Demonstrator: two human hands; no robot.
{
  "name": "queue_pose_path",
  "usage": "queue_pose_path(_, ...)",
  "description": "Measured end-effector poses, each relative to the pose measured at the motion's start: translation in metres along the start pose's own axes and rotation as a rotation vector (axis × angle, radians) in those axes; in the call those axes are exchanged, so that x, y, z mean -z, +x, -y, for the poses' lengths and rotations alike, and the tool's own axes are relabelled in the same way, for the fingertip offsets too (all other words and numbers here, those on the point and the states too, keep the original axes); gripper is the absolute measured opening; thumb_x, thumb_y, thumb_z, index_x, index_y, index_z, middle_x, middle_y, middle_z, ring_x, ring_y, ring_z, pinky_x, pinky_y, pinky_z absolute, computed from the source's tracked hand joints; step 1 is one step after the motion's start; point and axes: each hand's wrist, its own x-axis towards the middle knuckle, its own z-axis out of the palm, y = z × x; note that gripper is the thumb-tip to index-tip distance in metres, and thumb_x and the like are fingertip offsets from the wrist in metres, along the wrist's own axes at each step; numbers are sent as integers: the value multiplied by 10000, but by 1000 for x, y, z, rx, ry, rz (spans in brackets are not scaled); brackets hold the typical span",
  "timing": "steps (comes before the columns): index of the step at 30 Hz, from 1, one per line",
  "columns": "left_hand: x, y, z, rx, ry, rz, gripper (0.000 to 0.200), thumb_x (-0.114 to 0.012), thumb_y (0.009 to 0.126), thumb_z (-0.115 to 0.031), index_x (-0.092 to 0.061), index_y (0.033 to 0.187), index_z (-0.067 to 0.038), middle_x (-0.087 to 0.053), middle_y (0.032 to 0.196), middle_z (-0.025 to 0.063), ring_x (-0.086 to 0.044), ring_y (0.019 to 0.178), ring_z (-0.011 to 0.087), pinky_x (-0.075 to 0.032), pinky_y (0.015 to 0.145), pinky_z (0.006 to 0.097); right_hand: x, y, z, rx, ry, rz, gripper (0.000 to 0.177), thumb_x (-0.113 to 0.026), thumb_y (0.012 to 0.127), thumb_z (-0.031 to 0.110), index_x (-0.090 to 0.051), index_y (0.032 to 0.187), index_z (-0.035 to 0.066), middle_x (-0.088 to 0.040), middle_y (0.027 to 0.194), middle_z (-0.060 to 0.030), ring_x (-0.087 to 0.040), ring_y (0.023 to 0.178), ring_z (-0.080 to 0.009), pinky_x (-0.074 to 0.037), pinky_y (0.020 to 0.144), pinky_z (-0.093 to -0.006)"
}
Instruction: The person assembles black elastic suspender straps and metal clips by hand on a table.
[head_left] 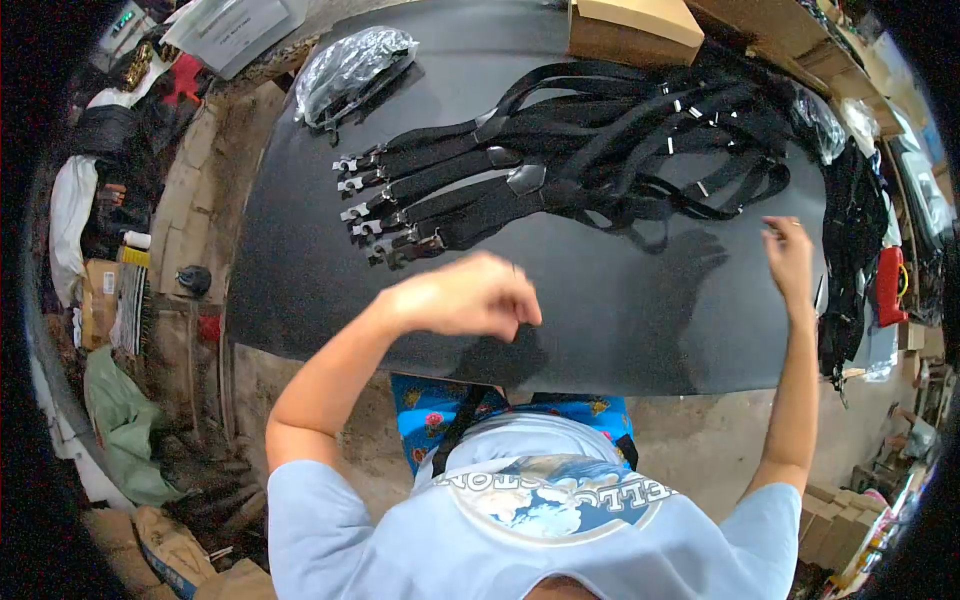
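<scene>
Several black elastic suspenders [600,140] lie in a long heap across the dark tabletop [300,290], their metal clips [385,215] together at the left end. My left hand [470,297] hangs over the table just below the clips, its fingers curled downward; it is slightly blurred and what the fingertips hold, if anything, is hidden. Over the right part of the table, below the right end of the heap, my right hand [790,250] is raised with its fingers bent. Whether it holds something small cannot be made out. Neither hand touches the heap.
A clear plastic bag [355,70] with black contents lies at the back left, a cardboard box [635,30] at the back edge. More black straps [850,240] hang along the right edge, beside a red object [889,287]. A green cloth [120,430] is at lower left.
</scene>
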Motion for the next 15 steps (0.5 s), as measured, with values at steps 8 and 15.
queue_pose_path(8, -5, 39, 51, 36, 435, -953, 386, -766, 696, -137, -623, 1035, -21, -596, 1013, 132, -564, 1006, 313, -450, 879, 387, -71, 1, 169, 157, 362, 11, 298, -713, 741, 43, -645, 1030, 24, -612, 1006, -141, -596, 906, -299, -478, 810, -352)
queue_pose_path(15, -22, 90, 83, 71, 617, -1050, 476, -789, 708, -211, -583, 1111, -63, -552, 1079, 120, -504, 1034, 304, -412, 879, 428, -116, 22, 209, 363, 73, -121, 297, -738, 730, 198, -667, 981, 55, -605, 994, -97, -512, 1001, -298, -387, 877, -421)
